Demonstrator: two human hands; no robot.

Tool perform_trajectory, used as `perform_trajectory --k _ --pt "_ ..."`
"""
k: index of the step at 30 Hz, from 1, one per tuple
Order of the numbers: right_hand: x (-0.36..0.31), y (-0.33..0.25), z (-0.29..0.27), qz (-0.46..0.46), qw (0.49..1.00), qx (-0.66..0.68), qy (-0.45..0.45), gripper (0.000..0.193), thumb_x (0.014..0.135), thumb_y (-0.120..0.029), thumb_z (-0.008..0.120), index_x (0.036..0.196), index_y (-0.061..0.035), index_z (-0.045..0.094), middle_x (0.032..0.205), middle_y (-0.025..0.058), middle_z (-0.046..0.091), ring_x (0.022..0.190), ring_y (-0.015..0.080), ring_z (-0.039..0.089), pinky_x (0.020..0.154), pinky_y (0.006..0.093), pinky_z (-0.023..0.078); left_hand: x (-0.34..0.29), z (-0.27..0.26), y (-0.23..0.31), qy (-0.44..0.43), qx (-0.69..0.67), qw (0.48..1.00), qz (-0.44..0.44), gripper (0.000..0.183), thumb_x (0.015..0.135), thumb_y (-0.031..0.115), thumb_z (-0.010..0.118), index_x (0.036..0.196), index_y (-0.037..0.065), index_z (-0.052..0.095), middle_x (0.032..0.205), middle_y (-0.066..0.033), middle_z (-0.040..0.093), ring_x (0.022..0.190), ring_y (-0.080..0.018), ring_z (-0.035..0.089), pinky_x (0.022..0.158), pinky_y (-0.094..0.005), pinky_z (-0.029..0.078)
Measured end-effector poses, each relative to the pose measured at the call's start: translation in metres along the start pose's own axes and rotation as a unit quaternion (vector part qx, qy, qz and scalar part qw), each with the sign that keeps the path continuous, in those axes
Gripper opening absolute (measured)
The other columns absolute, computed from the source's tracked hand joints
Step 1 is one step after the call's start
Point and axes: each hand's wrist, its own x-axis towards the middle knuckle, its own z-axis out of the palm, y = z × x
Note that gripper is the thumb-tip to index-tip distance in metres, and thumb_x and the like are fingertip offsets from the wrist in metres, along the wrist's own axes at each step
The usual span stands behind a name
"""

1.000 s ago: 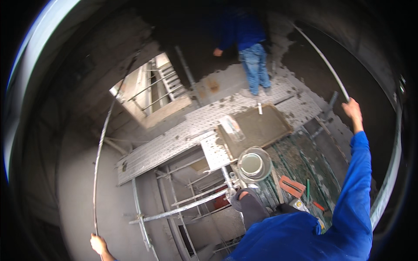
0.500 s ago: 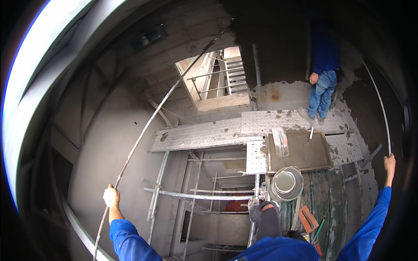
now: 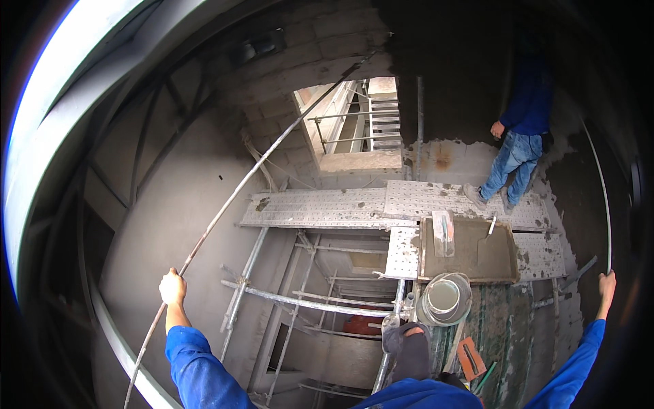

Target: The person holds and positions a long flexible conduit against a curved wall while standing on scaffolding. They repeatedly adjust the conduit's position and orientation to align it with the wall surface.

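Note:
With my left arm stretched out to the left, my left hand (image 3: 173,288) is closed round a long, weathered pole (image 3: 259,163) that slants up toward the window opening. Out to the right, my right hand (image 3: 606,286) is closed on the lower part of a thin, pale upright pole (image 3: 601,180). Below and between my arms stands a bucket (image 3: 469,300) with a smaller grey pail (image 3: 443,298) in it. Just beyond is a shallow tray (image 3: 426,269) of wet mortar, with a plastering trowel (image 3: 444,235) lying at its left side.
Perforated metal planks (image 3: 320,208) cross the scaffold; a co-worker (image 3: 521,129) stands on them at the far right. Left of my foot (image 3: 392,330), scaffold tubes (image 3: 306,298) span a deep gap. An orange float (image 3: 470,359) lies on the green-stained boards (image 3: 487,320).
The view has shifted slightly, so the window, planks and tray sit a little lower. The co-worker leans more, feet farther apart. Both my hands keep hold of their poles.

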Motion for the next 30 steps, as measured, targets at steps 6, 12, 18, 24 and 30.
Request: perform_trajectory --k 6,12,18,24,30 --pt "0.004 0.003 -0.001 -0.002 1.0 -0.009 -0.016 0.06 0.087 -0.022 0.058 0.138 0.0055 0.046 0.126 0.0322 0.058 0.124 0.0416 0.054 0.104 0.0445 0.043 0.0 0.0 0.0 0.012 -0.002 1.0 -0.009 0.01 0.085 0.009 0.056 0.091 0.006 0.063 0.083 -0.02 0.071 0.08 -0.0372 0.071 0.074 -0.0462 0.058" --pt "0.002 -0.002 -0.006 0.01 0.999 -0.006 -0.033 0.06 0.087 -0.019 0.06 0.139 0.0079 0.044 0.13 0.0319 0.056 0.128 0.04 0.052 0.106 0.0411 0.041 0.0 0.002 -0.002 0.024 -0.015 1.0 0.006 0.012 0.086 0.009 0.053 0.09 0.005 0.063 0.083 -0.0212 0.07 0.081 -0.0404 0.07 0.074 -0.049 0.057" --pt "0.006 0.002 -0.003 0.007 0.999 -0.007 -0.036 0.06 0.089 -0.02 0.06 0.139 0.0077 0.044 0.131 0.0312 0.056 0.128 0.0394 0.052 0.106 0.0413 0.041 -0.001 0.002 -0.002 0.023 -0.015 1.0 0.0 0.011 0.086 0.009 0.053 0.089 0.005 0.063 0.083 -0.0217 0.07 0.081 -0.0409 0.07 0.073 -0.0495 0.057" --pt "0.013 0.009 0.002 0.001 0.999 0.005 -0.04 0.059 0.089 -0.02 0.061 0.139 0.0066 0.044 0.129 0.0313 0.057 0.126 0.0392 0.054 0.105 0.0415 0.042 -0.001 0.0 0.0 0.013 -0.009 1.0 -0.004 0.011 0.086 0.009 0.054 0.091 0.005 0.063 0.084 -0.0215 0.07 0.081 -0.0399 0.07 0.074 -0.0487 0.057" --pt "0.016 0.013 0.005 0.0 0.999 -0.026 -0.03 0.06 0.088 -0.025 0.058 0.139 0.004 0.045 0.127 0.0319 0.058 0.125 0.0417 0.054 0.104 0.0442 0.043 -0.002 -0.001 0.001 0.017 -0.011 1.0 0.001 0.011 0.086 0.009 0.054 0.09 0.005 0.064 0.084 -0.0216 0.07 0.081 -0.0404 0.07 0.075 -0.0487 0.057"
